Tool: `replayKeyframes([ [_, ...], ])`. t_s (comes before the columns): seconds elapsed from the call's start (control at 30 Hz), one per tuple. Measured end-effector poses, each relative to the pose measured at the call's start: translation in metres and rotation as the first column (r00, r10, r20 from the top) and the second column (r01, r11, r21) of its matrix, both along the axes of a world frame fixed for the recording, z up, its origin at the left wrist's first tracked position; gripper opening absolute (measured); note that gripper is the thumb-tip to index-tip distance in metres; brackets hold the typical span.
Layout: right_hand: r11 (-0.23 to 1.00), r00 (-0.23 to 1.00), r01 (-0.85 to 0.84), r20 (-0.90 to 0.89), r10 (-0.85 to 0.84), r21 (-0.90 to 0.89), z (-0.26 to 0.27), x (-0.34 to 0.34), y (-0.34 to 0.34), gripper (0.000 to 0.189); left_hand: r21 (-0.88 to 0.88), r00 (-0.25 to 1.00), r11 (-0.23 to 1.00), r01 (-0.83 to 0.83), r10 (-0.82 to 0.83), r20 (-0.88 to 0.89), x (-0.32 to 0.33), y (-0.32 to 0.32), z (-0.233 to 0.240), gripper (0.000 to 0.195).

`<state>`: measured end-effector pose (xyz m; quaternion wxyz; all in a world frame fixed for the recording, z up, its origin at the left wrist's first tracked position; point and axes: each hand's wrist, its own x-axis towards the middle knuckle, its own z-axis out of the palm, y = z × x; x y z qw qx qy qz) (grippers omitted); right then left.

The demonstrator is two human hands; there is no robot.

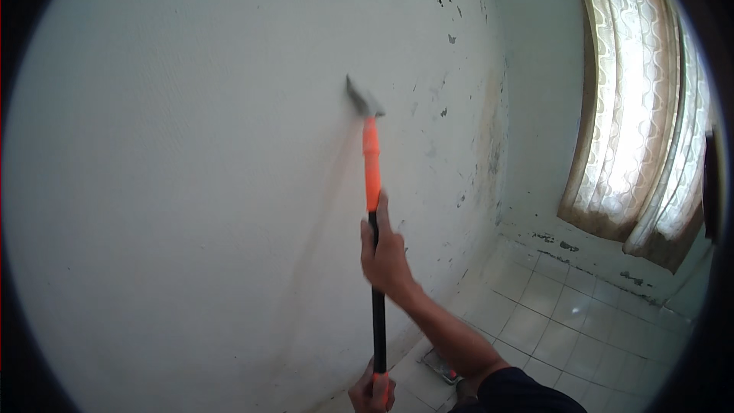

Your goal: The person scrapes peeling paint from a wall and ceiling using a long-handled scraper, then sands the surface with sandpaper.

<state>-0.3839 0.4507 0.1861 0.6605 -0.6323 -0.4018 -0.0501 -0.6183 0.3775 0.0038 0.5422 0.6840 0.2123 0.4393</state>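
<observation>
A long-handled scraper (pixel 371 172) stands almost upright in front of a pale painted wall (pixel 200 183). Its grey metal head (pixel 360 100) is blurred and at or very near the wall surface; I cannot tell whether it touches. Below the head comes an orange sleeve, then a black pole (pixel 379 321). My right hand (pixel 390 261) holds the pole just under the sleeve, one finger stretched up along the orange part. Lower down, my left hand (pixel 367 393) grips an orange section near the bottom of the picture, where the pole's lower end is cut off.
Dark flaked patches (pixel 444 112) mark the wall towards the corner. Right of it hangs a patterned curtain (pixel 625 109) over a bright window. White floor tiles (pixel 539 292) lie below. A tray-like object (pixel 438 366) rests on the floor by my right arm.
</observation>
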Motion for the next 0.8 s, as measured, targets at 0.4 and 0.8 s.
replayKeyframes([
  [0.4,0.974,0.983,0.152,0.077,-0.167,0.166,0.084,0.102,0.02,0.06,-0.208,0.934,0.911,0.356,-0.356,0.04,0.095,0.043,0.107,0.051],
  [0.8,0.982,0.985,0.171,-0.002,-0.172,0.077,0.205,0.218,-0.003,0.032,-0.088,0.907,0.903,0.421,-0.419,0.048,0.209,0.047,0.227,0.056],
])
